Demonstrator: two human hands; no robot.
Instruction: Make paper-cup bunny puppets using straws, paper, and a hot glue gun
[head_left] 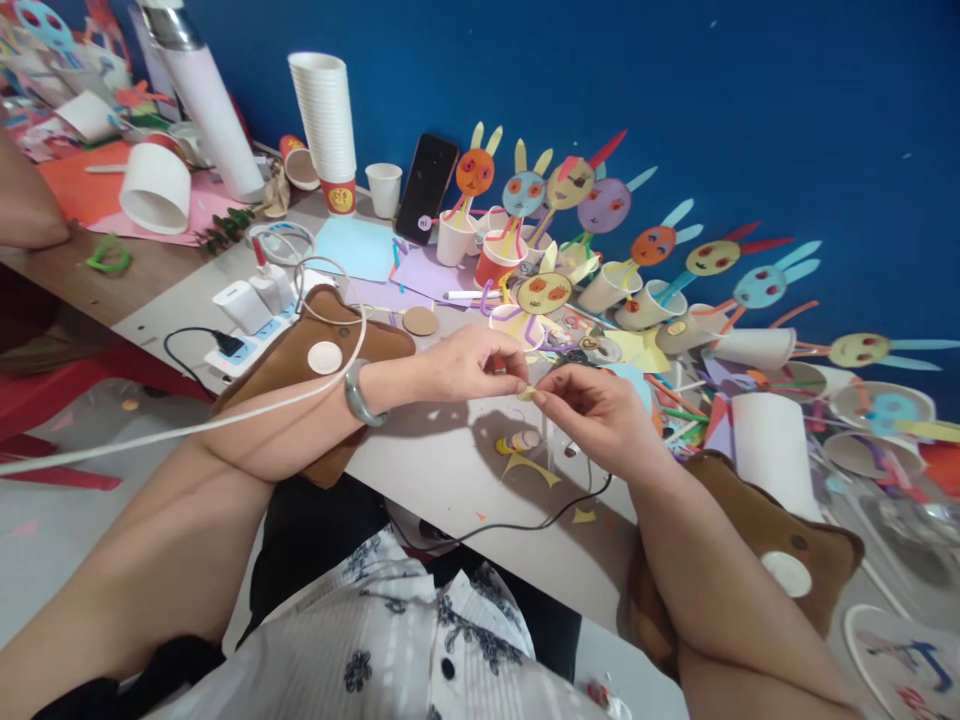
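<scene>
A flowery shirt (397, 640) is seen at six o'clock; a yellow bit (527, 393), maybe paper, is pinched by the left hand (476, 364) and right hand (602, 415).

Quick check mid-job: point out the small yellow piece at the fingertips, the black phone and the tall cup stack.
Small yellow piece (526, 394): head view, on its visible middle.
Black phone (428, 188): head view, middle of its dark face.
Tall cup stack (325, 122): head view, on its white side.

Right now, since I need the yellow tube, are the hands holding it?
No, the tube is on the table; the left hand and right hand pinch a yellow scrap.
</scene>
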